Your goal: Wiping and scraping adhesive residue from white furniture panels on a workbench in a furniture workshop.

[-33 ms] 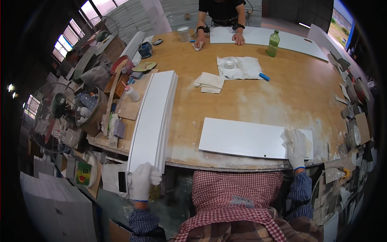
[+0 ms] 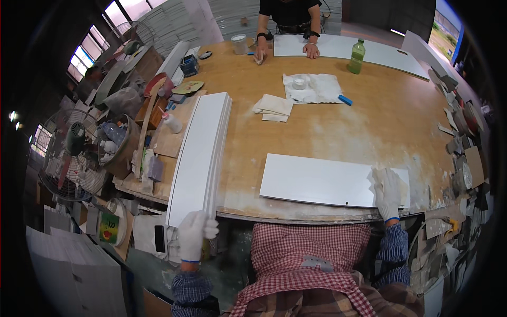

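My right hand [image 2: 388, 189], in a white glove, presses a pale cloth [image 2: 404, 187] onto the right end of a white panel [image 2: 317, 178]. This panel lies flat along the table's near edge and has a small dark hole near its front edge. My left hand [image 2: 194, 235], also gloved, is at the near end of a stack of long white panels [image 2: 198, 150] on the left. Its fingers are partly spread and hold nothing; whether they touch the stack, I cannot tell.
Across the wooden table [image 2: 253, 142], a person [image 2: 289, 21] leans over another white panel [image 2: 338, 46]. A green bottle [image 2: 357, 56], folded cloth [image 2: 274, 106], white sheet [image 2: 322, 89] and blue marker-like object [image 2: 345, 100] lie between us. At left are a bucket [image 2: 119, 153] and phone [image 2: 159, 239].
My left hand has shifted slightly right and up by the near end of the stack. My right hand stays in place on the panel.
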`<state>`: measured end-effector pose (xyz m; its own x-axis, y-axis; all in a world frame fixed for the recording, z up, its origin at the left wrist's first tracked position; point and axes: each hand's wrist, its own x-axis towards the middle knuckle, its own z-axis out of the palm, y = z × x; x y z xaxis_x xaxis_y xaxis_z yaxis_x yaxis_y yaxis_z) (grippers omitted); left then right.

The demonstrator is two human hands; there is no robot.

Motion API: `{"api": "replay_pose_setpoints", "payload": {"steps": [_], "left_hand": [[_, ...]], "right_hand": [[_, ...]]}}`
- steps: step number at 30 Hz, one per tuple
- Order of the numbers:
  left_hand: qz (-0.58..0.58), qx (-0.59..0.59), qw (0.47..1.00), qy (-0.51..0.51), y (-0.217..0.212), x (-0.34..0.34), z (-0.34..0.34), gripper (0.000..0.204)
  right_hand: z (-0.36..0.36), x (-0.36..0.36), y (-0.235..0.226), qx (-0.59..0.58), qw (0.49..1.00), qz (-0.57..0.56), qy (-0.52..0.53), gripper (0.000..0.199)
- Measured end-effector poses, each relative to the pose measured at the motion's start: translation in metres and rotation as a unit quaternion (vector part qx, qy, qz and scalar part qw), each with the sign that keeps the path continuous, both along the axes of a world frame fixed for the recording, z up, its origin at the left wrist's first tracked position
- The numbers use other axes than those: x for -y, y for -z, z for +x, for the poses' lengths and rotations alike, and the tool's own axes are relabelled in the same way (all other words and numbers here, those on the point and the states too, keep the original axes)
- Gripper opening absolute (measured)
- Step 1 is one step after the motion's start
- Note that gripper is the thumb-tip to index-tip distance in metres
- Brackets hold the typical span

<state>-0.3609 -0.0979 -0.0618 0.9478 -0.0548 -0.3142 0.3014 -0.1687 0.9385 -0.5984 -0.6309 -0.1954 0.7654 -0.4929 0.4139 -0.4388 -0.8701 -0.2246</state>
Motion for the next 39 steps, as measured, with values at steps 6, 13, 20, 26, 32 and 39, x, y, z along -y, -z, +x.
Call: {"api": "replay_pose_setpoints", "payload": {"steps": [6,13,20,26,32,39], "left_hand": [[0.081,0.162,0.968,0.172,0.060,0.112,0.052,0.051],[0.202,0.201,0.927,0.243,0.103,0.198,0.069,0.061],[0.187,0.237,0.917,0.262,0.111,0.193,0.066,0.057],[0.172,0.197,0.935,0.241,0.102,0.190,0.065,0.055],[0.175,0.216,0.927,0.252,0.115,0.187,0.077,0.054],[0.151,0.206,0.937,0.239,0.127,0.187,0.078,0.053]], "right_hand": [[0.029,-0.018,-0.005,0.047,0.999,-0.025,-0.006,0.053],[0.142,-0.133,-0.024,0.063,0.986,0.116,-0.100,0.033],[0.159,-0.168,-0.013,0.113,0.964,0.046,-0.235,0.054],[0.041,-0.017,-0.047,-0.082,0.994,-0.026,0.064,0.042],[0.035,0.006,-0.046,-0.122,0.963,0.011,0.239,0.033],[0.122,-0.136,-0.023,0.108,0.989,0.020,-0.094,0.043]]}}
